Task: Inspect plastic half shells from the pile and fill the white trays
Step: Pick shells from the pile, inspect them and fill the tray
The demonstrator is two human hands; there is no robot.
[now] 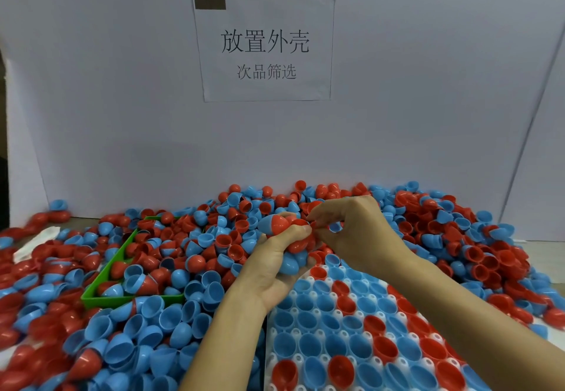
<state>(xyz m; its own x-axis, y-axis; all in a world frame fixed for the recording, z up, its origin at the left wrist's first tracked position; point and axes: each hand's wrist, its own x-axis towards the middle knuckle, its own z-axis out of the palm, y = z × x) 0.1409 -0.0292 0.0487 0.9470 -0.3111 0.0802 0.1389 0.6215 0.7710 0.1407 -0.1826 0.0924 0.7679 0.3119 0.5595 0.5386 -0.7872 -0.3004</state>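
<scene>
left hand: clenched round a bunch of nested half shells, red and blue, held above the far edge of the tray.
right hand: thumb and forefinger pinching at the bunch where it meets my left thumb; a small blue shell sits under the curled fingers, but i cannot tell if i grip it.
pile: loose red and blue shells heaped across the table, left, far and right, up to the white backboard.
white tray: near and right of centre, under my right forearm; most visible pockets hold a shell, open side up; a few bare pockets show near its left side.
green bin: left of my hands, half buried, shells inside.
sign: printed sheet on the backboard, far centre.
handling, my guess: shells look thin, light, stiff and glossy, so slippery; nested ones likely stick. best pinched at the rim, twisted apart gently, not squeezed on the dome.
step, my guess: separating one shell for inspection before seating it.
</scene>
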